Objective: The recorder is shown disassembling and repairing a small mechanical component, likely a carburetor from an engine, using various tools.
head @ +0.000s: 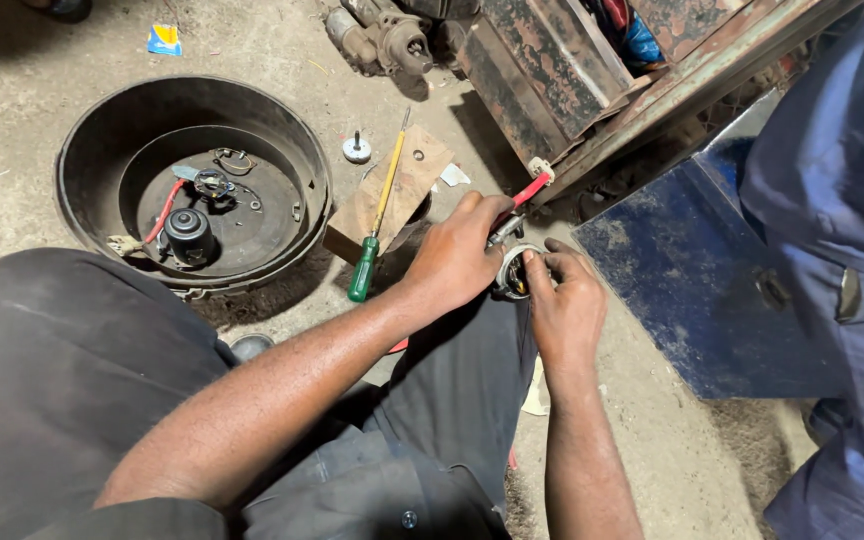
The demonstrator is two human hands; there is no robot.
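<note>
My left hand (455,255) grips a red-handled tool (530,189), its metal tip pointing down into a small round metal part (512,272). My right hand (564,300) holds that round part from the right, with thumb and fingers around its rim. Both hands meet above my dark-trousered lap (452,400), close to a blue metal panel (672,270).
A green-handled screwdriver with a yellow shaft (377,215) lies on a wooden block (407,180). At the left, a black round tub (92,140) holds a small motor and loose parts. Rusty metal boxes (552,60) stand at the back. Another person in blue clothes (842,250) sits at the right.
</note>
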